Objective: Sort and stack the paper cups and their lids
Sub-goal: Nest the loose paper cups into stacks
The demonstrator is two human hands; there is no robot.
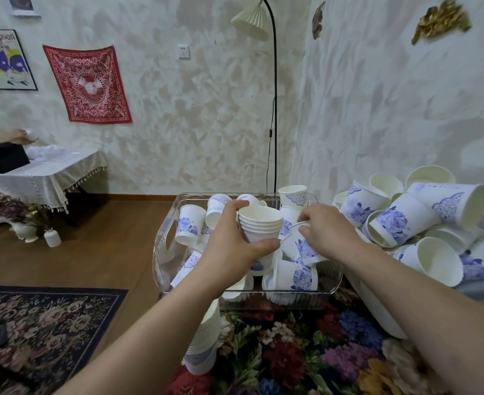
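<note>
My left hand (pixel 229 240) grips a short stack of nested white paper cups (pixel 260 225), upright, above a clear plastic bin (pixel 164 246). Just to its right, my right hand (pixel 325 229) pinches the rim of a single tilted cup with a blue flower print (pixel 300 248). Several loose blue-flowered cups (pixel 295 276) lie in the bin at all angles. A tall stack of nested cups (pixel 205 337) lies under my left forearm, partly hidden. No lids are visible.
A heap of larger white and blue-printed paper cups (pixel 406 220) lies to the right against the wall. The bin sits on a flowered cloth (pixel 278 354). A floor lamp pole (pixel 275 109) stands behind it. A dark rug (pixel 44 323) lies at left.
</note>
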